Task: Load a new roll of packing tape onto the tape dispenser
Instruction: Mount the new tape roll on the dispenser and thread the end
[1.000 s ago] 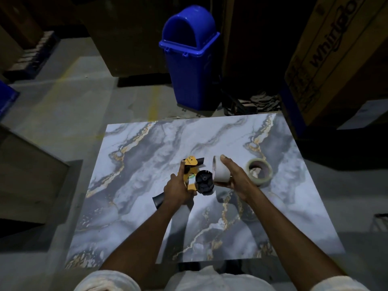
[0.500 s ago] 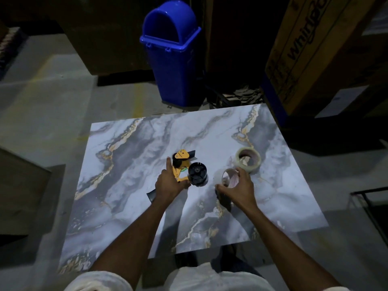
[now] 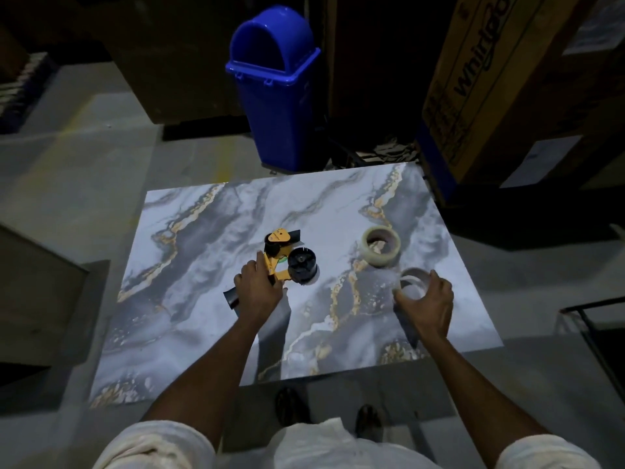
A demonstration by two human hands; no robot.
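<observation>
Tape dispenser (image 3: 280, 262), yellow and black, is near the middle of a marble-patterned table (image 3: 203, 299), its black hub (image 3: 301, 265) bare. The person's left hand (image 3: 258, 289) grips its handle. The right hand (image 3: 426, 302) curls round a pale, blurred ring (image 3: 411, 282), probably an empty core, just in front of the full tape roll (image 3: 380, 247), which lies flat on the table. Setting the ring down carelessly could knock the roll away. In this dim light the roll might also go onto the hub facing the wrong way.
</observation>
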